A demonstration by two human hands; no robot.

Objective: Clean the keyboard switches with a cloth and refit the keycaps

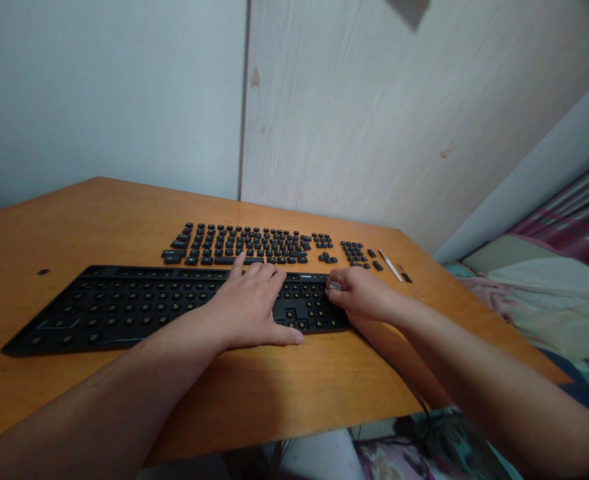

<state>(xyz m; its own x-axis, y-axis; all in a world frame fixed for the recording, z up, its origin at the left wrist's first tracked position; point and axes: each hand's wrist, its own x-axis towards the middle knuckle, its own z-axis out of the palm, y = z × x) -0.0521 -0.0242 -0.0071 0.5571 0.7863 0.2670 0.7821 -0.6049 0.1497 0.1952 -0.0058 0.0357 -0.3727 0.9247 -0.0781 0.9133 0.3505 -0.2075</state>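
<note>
A black keyboard base (144, 300) with its keycaps off lies across the desk, showing rows of bare key posts. My left hand (254, 300) rests over its middle-right part, fingers spread, the thumb along the near edge. At the number-pad end, my right hand (359, 292) is closed, its fingertips pinching a small whitish thing (334, 285) against or just above the keyboard. Most of that thing is hidden by the fingers, so I cannot tell its kind. Behind the base, loose black keycaps (239, 261) are laid out in keyboard order.
A thin white stick (390, 265) and a small black piece (406, 277) lie right of the keycaps. Another small dark piece (43, 272) sits far left. The cable (399, 375) runs over the front edge of the wooden desk (319, 400). A wall (324, 133) stands behind.
</note>
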